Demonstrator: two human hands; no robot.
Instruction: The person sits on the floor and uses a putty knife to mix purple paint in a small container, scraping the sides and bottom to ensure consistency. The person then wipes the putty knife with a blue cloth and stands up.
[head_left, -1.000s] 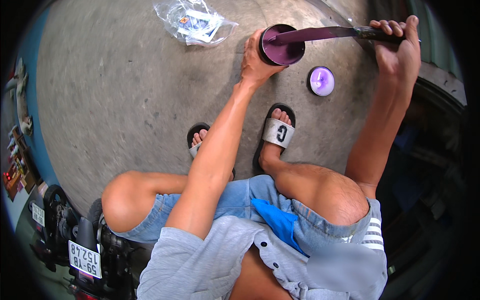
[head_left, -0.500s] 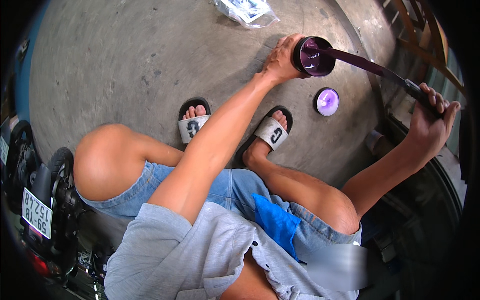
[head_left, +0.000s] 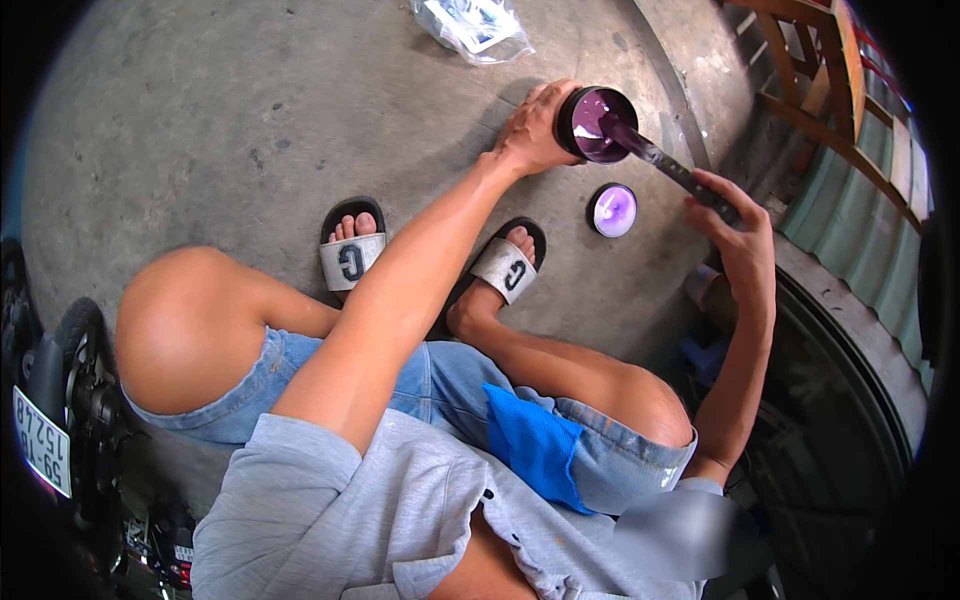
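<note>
Clearly, Tin (head_left: pixel 566 130) in the Left Hand (head_left: pixel 532 132), Blade (head_left: pixel 645 148) in the Right Hand (head_left: pixel 745 230)

The left hand curls around the outer left side of the dark round tin, ahead of the feet, its open mouth facing up toward the head. Purple liquid (head_left: pixel 587 138) coats the inside. The right hand pinches the blade's dark handle (head_left: pixel 712 200) between thumb and fingers, with the purple-smeared end in the tin. Nearby, a lilac-faced round lid (head_left: pixel 614 210) lies on the concrete floor (head_left: pixel 250 120); beyond the tin sits a clear plastic bag (head_left: pixel 475 30).
</note>
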